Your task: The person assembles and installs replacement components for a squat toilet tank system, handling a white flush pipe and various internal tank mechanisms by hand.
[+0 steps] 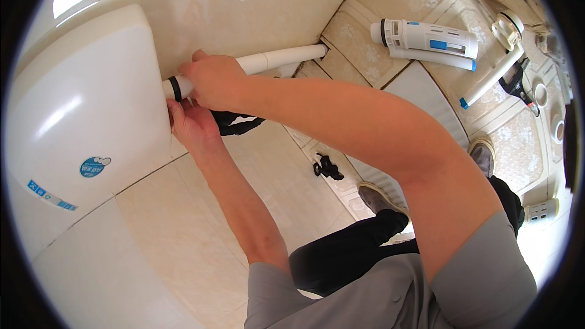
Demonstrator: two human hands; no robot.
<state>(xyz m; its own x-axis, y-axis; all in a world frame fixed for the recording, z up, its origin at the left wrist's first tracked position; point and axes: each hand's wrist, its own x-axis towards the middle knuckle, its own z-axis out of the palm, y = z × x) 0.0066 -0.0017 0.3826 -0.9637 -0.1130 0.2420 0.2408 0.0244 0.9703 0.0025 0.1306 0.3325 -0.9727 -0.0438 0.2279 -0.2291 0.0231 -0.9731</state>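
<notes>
A white cistern (91,103) with blue stickers is against the tiled wall at my left. From its side a white pipe (268,60) runs along the wall to a hole at the floor corner. A black rubber ring (176,88) sits round the pipe close to the cistern. My right hand (213,80) is closed round the pipe just beside that ring. Below it, my left hand (196,127) is turned palm up, its thumb and fingers curled at the pipe's underside; some fingertips are hidden. Black crumpled material (237,123) shows behind my wrists.
At the right lie a white flush valve (429,38), a white tube with a blue end (493,78), a black hand tool (518,88) and white rings (540,95). A white squat pan (420,91) is set in the floor. Black scraps (329,167) lie near my shoe (381,200).
</notes>
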